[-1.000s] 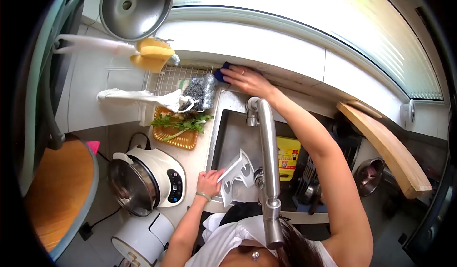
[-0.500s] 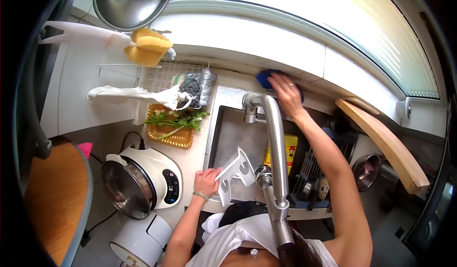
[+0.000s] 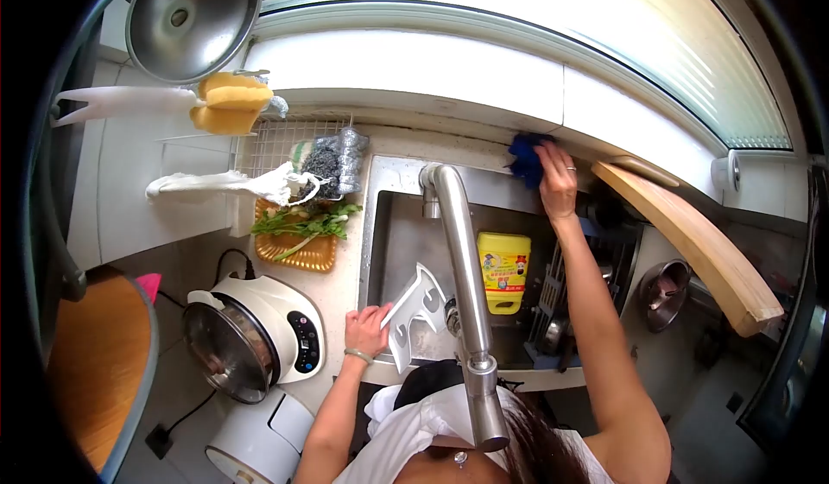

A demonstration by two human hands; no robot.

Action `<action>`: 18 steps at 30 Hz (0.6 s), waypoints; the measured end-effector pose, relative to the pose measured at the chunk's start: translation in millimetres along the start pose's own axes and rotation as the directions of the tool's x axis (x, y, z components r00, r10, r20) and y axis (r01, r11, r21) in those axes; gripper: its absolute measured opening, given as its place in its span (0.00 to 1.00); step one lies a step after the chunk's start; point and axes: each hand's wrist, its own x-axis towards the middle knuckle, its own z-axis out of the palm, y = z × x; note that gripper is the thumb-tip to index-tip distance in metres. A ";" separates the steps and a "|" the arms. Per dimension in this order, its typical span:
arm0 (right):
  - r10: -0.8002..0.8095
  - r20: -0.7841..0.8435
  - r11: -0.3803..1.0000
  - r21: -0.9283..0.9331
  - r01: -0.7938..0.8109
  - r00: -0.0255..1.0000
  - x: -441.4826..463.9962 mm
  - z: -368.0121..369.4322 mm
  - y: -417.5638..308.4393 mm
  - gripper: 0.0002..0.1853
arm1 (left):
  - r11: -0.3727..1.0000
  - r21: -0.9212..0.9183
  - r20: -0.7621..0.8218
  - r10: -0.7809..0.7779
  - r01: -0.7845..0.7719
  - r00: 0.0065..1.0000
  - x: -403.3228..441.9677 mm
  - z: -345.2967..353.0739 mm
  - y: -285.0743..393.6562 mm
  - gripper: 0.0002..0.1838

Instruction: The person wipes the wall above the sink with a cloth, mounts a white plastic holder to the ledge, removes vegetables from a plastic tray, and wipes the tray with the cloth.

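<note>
My right hand (image 3: pixel 559 182) reaches past the sink to the ledge along the wall. Its fingers are closed on a bunched dark blue cloth (image 3: pixel 526 159), which touches that ledge. Low on the near left side, my left hand (image 3: pixel 367 330) grips the edge of a white plastic holder (image 3: pixel 420 307) with cut-out openings. This holder is tilted over the sink (image 3: pixel 402 234). A steel faucet (image 3: pixel 466 268) arches between my two arms and covers part of the basin.
A yellow container (image 3: pixel 503 272) stands in the sink beside a dish rack (image 3: pixel 553 298). Farther right are a thick wooden board (image 3: pixel 691 246) and a metal bowl (image 3: pixel 665 295). To the left sit a golden tray (image 3: pixel 298 258) with greens (image 3: pixel 313 222) and a white electric cooker (image 3: pixel 289 311).
My right hand has slid to the right along the back ledge with the cloth, which is now more bunched. My left hand still holds the white holder. The view has shifted slightly.
</note>
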 end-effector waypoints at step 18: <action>-0.314 -0.129 0.949 -0.085 0.305 0.941 51.2 49.0 -47.3 0.24 | 1.000 -0.019 0.034 -0.013 0.014 0.999 -1.1 2.1 -2.4 0.24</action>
